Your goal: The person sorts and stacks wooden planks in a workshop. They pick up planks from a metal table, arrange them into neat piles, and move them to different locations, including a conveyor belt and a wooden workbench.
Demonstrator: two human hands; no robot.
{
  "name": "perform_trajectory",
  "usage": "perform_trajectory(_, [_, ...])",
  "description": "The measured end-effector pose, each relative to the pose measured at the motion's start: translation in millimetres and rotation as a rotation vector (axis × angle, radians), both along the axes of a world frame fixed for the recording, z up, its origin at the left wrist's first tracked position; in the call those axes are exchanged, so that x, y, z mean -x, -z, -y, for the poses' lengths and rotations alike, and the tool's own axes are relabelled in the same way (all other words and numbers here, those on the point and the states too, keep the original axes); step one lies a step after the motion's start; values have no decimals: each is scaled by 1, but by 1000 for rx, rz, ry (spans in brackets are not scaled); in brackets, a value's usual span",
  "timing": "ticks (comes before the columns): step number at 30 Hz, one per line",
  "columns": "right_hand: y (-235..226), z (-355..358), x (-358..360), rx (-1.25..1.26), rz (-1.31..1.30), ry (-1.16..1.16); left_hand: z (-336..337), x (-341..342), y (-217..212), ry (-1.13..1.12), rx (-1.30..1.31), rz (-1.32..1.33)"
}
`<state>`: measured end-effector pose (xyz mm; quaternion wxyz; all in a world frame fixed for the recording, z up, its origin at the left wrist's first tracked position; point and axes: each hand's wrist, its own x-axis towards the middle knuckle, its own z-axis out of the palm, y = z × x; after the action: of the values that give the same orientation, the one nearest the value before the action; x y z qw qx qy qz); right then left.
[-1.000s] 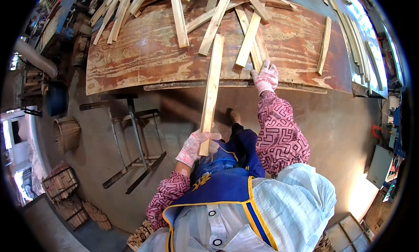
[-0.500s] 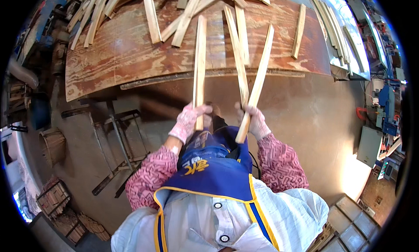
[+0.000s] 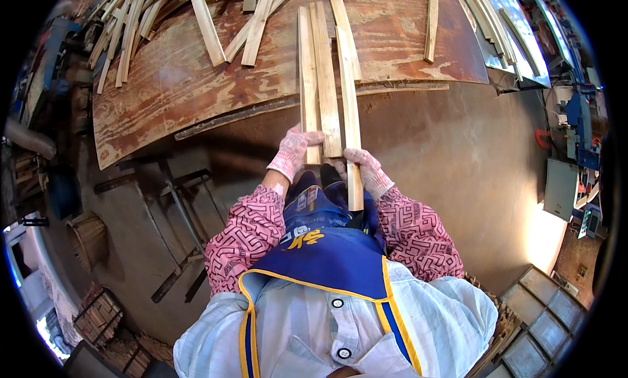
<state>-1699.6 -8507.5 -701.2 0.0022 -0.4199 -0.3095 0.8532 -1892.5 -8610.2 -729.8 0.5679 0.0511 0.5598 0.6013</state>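
Three long pale wooden slats point(image 3: 325, 83) lie side by side, their far ends over the worn brown plywood tabletop point(image 3: 163, 83), their near ends at my waist. My left hand point(image 3: 292, 152), in a pink-speckled knit glove, grips the left slats. My right hand point(image 3: 368, 170), gloved the same way, holds the rightmost slat point(image 3: 349, 96), whose near end reaches past my hand. Both hands press the slats together just off the table's near edge.
More loose slats point(image 3: 131, 31) lie scattered across the far and left parts of the tabletop. A metal table stand point(image 3: 186, 214) is at the lower left. Machinery point(image 3: 579, 136) stands at the right, crates point(image 3: 98, 316) at the lower left, all on a concrete floor.
My right hand picked up slats from the table and pulled them toward me. Both hands then brought the separate slats together into one parallel bundle in front of my body.
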Motion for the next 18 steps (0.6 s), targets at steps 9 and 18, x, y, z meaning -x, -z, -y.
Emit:
perform_trajectory(9, [16,-12,-1,-190,79,-54,54,-13,-9,-54,35,165])
perform_trajectory(18, [18,12,39,-266,29,-30,55,-51,-57,-70,152,-16])
